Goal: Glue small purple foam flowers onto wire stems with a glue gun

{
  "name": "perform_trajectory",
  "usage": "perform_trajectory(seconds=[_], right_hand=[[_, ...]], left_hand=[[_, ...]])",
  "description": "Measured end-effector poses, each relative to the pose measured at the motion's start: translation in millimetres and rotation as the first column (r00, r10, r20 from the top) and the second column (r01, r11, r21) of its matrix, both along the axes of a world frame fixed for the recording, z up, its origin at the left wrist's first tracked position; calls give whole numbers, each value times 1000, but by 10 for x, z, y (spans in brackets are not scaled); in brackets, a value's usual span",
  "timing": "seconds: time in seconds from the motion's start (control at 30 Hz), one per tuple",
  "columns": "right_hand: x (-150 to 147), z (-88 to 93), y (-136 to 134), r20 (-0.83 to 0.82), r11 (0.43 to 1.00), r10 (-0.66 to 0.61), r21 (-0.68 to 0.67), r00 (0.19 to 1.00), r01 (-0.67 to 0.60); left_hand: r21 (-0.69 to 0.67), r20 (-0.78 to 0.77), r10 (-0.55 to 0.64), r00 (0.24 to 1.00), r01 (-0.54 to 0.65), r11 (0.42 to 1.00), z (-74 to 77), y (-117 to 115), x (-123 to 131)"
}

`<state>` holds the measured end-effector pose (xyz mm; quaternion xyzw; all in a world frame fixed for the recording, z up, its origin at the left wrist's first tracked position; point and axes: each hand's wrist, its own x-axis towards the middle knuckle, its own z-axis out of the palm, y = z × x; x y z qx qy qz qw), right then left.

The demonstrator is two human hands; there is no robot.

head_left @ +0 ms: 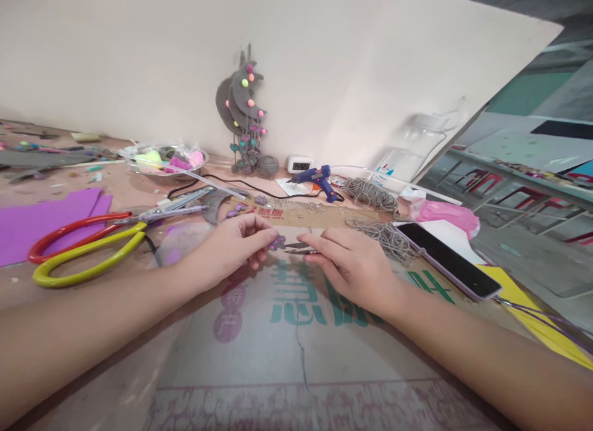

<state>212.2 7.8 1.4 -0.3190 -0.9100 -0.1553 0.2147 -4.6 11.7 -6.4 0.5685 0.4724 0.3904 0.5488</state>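
My left hand (pixel 250 236) pinches a small purple-and-grey felt piece (pixel 278 242) between thumb and fingers. My right hand (pixel 349 264) grips a pair of metal tweezers (pixel 299 249), whose slightly parted tips point left at that piece. Whether the tips touch it is too small to tell. Both hands are above a printed cardboard sheet (pixel 241 363) covered by clear plastic. More small purple-and-grey pieces (pixel 235 211) lie just beyond my left hand. Loose grey yarn (pixel 389 238) is beside my right hand.
Red-and-yellow-handled scissors (pixel 90 249) and purple sheets (pixel 41 224) are at left. Behind lie a bowl (pixel 199 165) of colourful bits, a blue glue gun (pixel 319 181) and a clock (pixel 300 164). A grey moon ornament (pixel 241 97) leans on the wall; a phone (pixel 449 258) is at right.
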Motion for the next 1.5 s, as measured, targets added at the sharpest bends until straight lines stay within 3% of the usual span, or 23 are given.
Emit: perform_trajectory(seconds=[0.43, 0.83, 1.13, 1.5], right_hand=[[-40, 11, -26, 61, 998, -18, 57, 998, 14], [-34, 6, -26, 59, 1000, -6, 22, 998, 4], [16, -28, 11, -63, 999, -5, -55, 998, 2], [-30, -23, -15, -13, 1000, 9, -12, 1000, -9]], left_hand=[[-8, -6, -15, 1000, 15, 1000, 26, -24, 21], [-13, -5, -16, 1000, 16, 1000, 24, -20, 22], [7, 0, -16, 1000, 16, 1000, 14, -14, 9], [-17, 40, -20, 999, 21, 1000, -10, -2, 8]])
